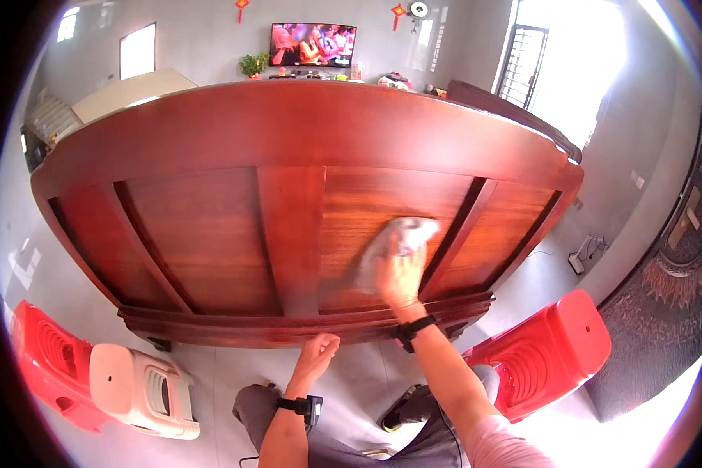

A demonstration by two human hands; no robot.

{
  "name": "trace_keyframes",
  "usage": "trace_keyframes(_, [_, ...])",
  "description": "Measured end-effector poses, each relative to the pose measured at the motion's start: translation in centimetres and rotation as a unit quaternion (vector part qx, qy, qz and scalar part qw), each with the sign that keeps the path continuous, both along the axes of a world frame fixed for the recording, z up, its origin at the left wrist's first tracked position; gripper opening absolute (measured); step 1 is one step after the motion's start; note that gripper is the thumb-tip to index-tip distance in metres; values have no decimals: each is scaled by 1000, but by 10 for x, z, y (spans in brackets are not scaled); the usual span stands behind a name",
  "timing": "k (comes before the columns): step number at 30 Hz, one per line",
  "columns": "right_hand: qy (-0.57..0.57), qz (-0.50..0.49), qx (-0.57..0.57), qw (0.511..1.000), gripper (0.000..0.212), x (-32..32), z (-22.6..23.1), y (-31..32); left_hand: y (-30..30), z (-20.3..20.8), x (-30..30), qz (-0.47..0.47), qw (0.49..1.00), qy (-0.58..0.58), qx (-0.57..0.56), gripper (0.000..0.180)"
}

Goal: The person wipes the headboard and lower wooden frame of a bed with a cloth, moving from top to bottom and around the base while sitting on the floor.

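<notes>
A large reddish-brown wooden backrest (292, 226), with framed panels, fills the middle of the view. My right hand (402, 273) presses a white and grey cloth (417, 228) against the panel right of the centre post. Its fingers lie over the cloth, and both are somewhat blurred. Below the backrest's lower edge, left of my right arm, my left hand (315, 357) is closed in a loose fist, with nothing seen in it. Each wrist has a black strap around it.
Red plastic stools stand at the right (554, 351) and far left, beside a beige stool (136, 390). A power strip (576, 261) with cables lies on the floor at right. Beyond the backrest are a lit television (313, 44), a potted plant (253, 65) and a dark bench.
</notes>
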State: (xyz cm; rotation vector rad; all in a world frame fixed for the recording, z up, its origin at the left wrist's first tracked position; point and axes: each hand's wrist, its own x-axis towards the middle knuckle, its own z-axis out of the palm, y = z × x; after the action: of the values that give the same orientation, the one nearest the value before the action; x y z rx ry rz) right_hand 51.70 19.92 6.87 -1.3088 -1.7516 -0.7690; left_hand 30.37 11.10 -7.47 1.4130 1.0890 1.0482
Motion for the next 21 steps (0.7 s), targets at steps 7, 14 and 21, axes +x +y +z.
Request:
trace_keyframes(7, [222, -60, 74, 970, 72, 47, 47, 2, -6, 16, 1, -13, 1000, -11, -16, 27])
trace_keyframes(14, [103, 28, 26, 994, 72, 1, 81, 3, -2, 8, 2, -13, 1000, -1, -13, 26])
trace_keyframes(21, [-67, 9, -10, 998, 66, 4, 45, -10, 2, 2, -2, -23, 999, 45, -4, 22])
